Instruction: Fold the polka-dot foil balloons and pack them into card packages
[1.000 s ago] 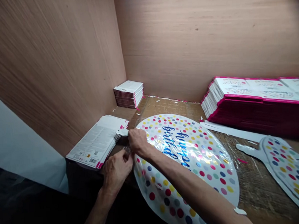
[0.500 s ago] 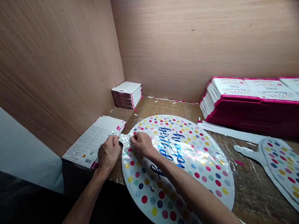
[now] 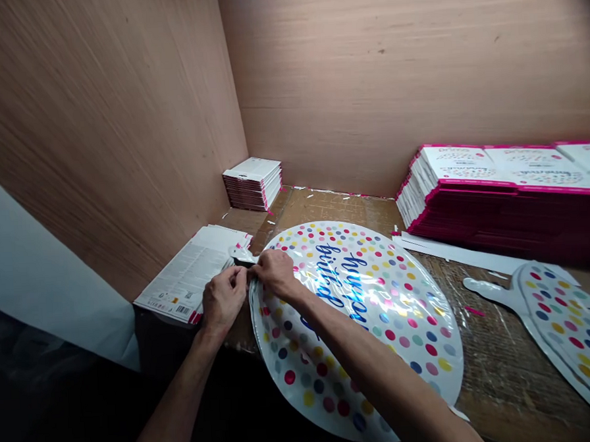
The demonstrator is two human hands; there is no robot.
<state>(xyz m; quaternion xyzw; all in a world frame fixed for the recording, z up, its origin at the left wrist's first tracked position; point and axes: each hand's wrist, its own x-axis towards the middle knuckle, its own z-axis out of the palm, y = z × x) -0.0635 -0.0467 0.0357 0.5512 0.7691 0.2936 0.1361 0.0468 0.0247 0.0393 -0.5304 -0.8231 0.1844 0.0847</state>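
A large round foil balloon [image 3: 398, 308], flat and white with coloured dots and blue lettering, lies on the brown work surface with its neck toward the left. My left hand [image 3: 224, 297] is closed beside the neck, fingertips pinched together; what it pinches is too small to make out. Just to the right, my right hand [image 3: 276, 271] has its fingers closed on the balloon's edge at the base of the neck. The two hands nearly touch, and my right forearm crosses over the balloon.
Printed white cards [image 3: 179, 280] lie at the left under the balloon's neck. A small card stack [image 3: 253, 177] stands in the corner. Long pink-edged stacks [image 3: 496, 204] line the back right. More dotted balloons [image 3: 557, 319] lie at the right.
The balloon's neck edge has lifted and shows a dark underside. My left hand has moved slightly right, and my right hand slightly up and left, bringing them closer together.
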